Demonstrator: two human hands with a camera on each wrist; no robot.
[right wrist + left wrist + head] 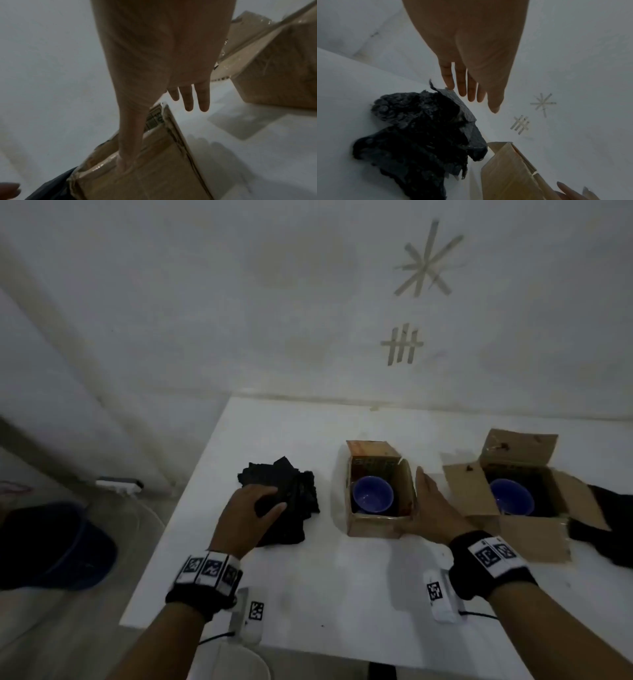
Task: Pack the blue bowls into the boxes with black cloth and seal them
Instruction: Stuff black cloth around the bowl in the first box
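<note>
The black cloth, judged soft and light, is best pinched at a fold. The left hand is held open over it; the right hand is laid flat against the box.

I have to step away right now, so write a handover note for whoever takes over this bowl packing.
Left hand: open, resting on the black cloth pile left of the middle box.
Right hand: open, flat against that box's right wall, thumb on its front.
Done: one blue bowl sits in the middle box, a second blue bowl in the right box; both boxes stand open.
Left: pad with cloth, close the flaps, seal both. A spare black cloth lies beside the right box.
</note>
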